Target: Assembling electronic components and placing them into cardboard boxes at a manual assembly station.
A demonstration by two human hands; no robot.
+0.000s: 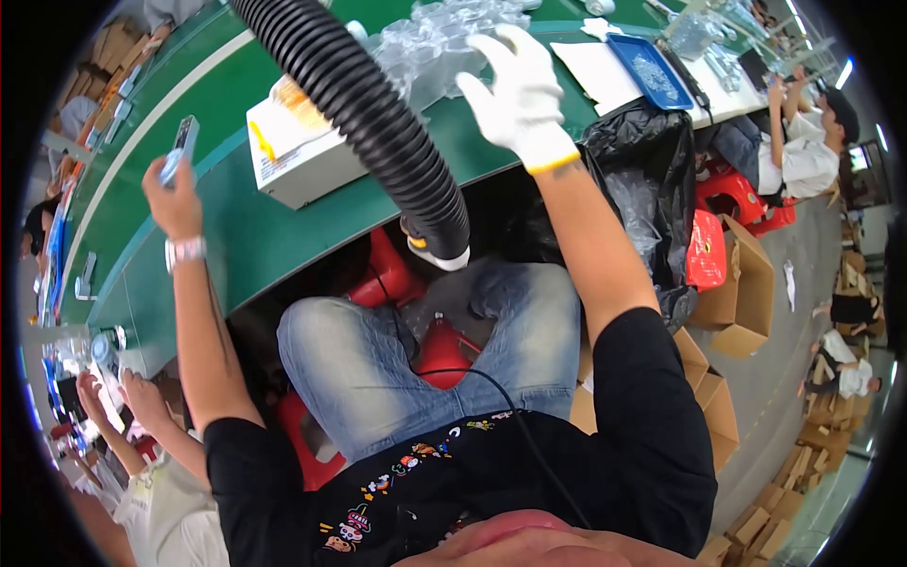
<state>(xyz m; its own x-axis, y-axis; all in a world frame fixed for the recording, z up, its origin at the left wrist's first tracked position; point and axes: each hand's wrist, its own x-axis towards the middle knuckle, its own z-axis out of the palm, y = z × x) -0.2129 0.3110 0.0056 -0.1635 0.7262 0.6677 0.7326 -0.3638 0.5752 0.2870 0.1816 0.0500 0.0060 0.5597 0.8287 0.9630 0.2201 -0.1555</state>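
Note:
My left hand (174, 200), bare with a light-coloured watch at the wrist, is closed around a small, slim grey-and-blue block-shaped piece (188, 138) above the green workbench (223, 231). What exactly the piece is, I cannot make out. My right hand (521, 99) wears a white glove with a yellow cuff. Its fingers are spread, and nothing shows in them. Just left of the glove lies a heap of clear moulded plastic pieces (416, 47). Between my hands stands a white box-shaped unit (307, 170) with something orange and yellow on top.
A thick black ribbed hose (378, 118) hangs between my arms. At right are a blue tray (625, 66) of clear bits, a black plastic bag (675, 142) and an open cardboard box (748, 293). Co-workers sit on both sides; a co-worker's hands (142, 402) are near my left elbow.

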